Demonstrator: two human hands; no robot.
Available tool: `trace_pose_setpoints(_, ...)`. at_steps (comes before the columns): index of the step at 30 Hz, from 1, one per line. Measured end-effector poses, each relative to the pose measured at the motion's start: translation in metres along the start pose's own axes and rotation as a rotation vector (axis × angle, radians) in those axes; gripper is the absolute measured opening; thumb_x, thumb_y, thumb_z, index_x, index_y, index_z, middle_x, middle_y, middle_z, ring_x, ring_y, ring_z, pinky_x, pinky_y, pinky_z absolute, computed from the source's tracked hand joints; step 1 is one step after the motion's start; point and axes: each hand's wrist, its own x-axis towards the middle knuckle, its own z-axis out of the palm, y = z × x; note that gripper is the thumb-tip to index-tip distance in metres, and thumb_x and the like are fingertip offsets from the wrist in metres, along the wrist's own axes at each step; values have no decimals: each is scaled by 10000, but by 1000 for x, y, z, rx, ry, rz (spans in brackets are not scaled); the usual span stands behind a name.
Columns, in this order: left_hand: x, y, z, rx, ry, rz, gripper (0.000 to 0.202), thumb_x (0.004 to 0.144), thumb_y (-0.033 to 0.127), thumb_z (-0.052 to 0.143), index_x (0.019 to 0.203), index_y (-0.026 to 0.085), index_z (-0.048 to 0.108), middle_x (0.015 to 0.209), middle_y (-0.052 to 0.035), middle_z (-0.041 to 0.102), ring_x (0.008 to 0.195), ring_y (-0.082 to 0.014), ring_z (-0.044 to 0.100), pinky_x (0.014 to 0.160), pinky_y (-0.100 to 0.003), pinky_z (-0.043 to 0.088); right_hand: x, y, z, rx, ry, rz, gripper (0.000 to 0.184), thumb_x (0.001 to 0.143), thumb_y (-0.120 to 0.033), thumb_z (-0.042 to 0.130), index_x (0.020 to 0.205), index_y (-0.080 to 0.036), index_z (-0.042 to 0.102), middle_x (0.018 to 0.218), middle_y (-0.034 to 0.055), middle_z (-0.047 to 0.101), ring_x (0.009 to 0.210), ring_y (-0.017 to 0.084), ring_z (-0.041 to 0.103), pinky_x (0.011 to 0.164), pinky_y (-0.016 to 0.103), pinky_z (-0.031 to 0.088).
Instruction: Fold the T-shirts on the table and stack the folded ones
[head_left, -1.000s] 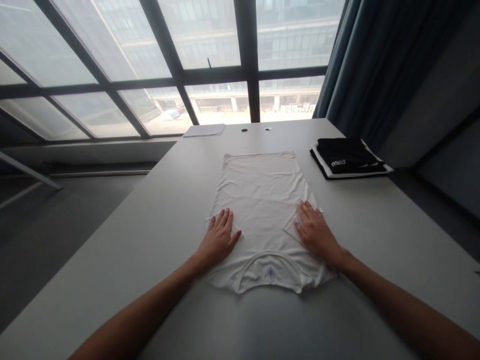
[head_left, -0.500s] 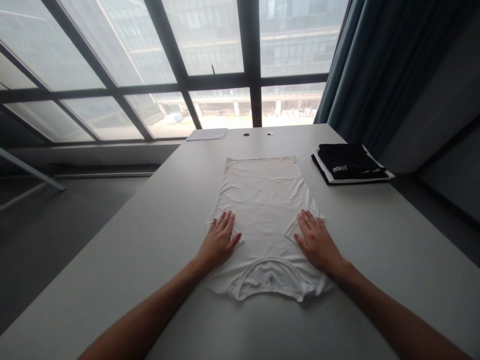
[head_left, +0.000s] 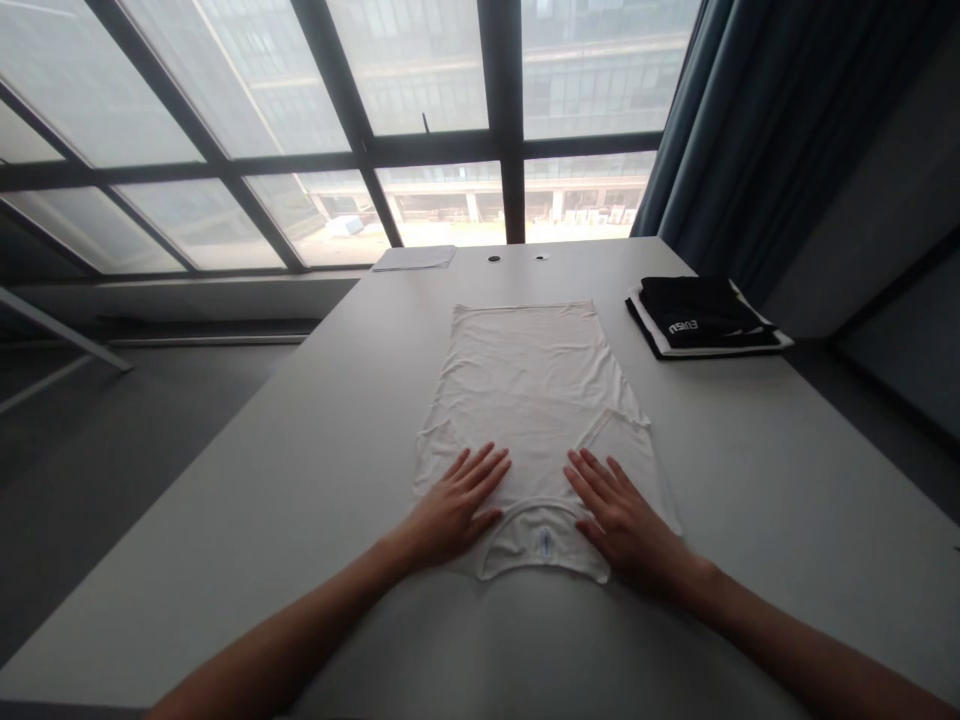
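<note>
And here the white shirt (head_left: 529,390) is lying flat on the desk (head_left: 315,480), its long axis running away from the person, neckline (head_left: 545,545) nearest. The left hand (head_left: 454,508) and right hand (head_left: 622,520) are resting palm-down, fingers slightly spread, pinching nothing, flanking that neckline, neither sitting clearly nearer.

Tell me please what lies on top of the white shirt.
The left hand and the right hand rest on the white shirt, near its neckline. What their palms cover cannot be seen.
</note>
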Motion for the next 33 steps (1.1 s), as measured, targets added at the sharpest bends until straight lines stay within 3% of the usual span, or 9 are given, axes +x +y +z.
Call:
trace_pose_setpoints(4,-5,8,8,-8,-77,45,708,1031,529,419,1625,276,128,1660,-66,186,1538,-295,128,1244,-530,138,-13,4,-1,48,-149,-137,709,1004,-469,465,1609,-217,195,1659,104,195,1542,284,107,1235,555,136)
trace_pose_setpoints(15,-14,16,-6,-77,-88,132,678,1029,484,462,1616,289,184,1657,-57,213,1532,-286,165,1245,-509,163,-31,8,-15,207,-228,-232,752,980,-499,519,1609,-246,193,1651,105,220,1530,279,170,1246,530,82)
trace_pose_setpoints(18,-15,2,-15,-84,-22,72,624,1049,426,431,1612,278,206,1638,-51,284,1525,-250,208,1245,-471,203,-26,22,-17,136,-86,-126,653,1019,-450,448,1598,-222,250,1643,103,254,1531,258,175,1244,506,136)
trace_pose_setpoints(20,-12,-14,-16,-38,68,-53,571,1061,409,389,1596,247,270,1612,-67,343,1513,-243,254,1239,-475,225,-15,37,-18,55,55,26,576,1044,-385,371,1582,-194,299,1631,110,291,1530,245,185,1235,503,175)
trace_pose_setpoints(24,0,-46,-3,88,153,-321,591,1056,443,344,1556,128,358,1591,-144,364,1501,-281,280,1223,-520,233,17,66,-10,-74,228,304,562,1048,-371,293,1546,-121,365,1599,152,354,1517,255,231,1215,511,225)
trace_pose_setpoints(28,5,-61,16,179,99,-415,650,1032,493,373,1560,116,349,1625,-149,275,1522,-317,199,1219,-557,194,36,83,11,-155,154,440,638,1030,-446,320,1540,-63,350,1610,191,309,1521,293,207,1206,553,208)
trace_pose_setpoints(33,3,-62,24,190,76,-427,656,1029,510,369,1573,146,330,1643,-119,235,1531,-294,175,1232,-528,165,34,91,28,-142,106,465,641,1026,-452,319,1551,-85,332,1613,177,310,1510,290,240,1205,559,195)
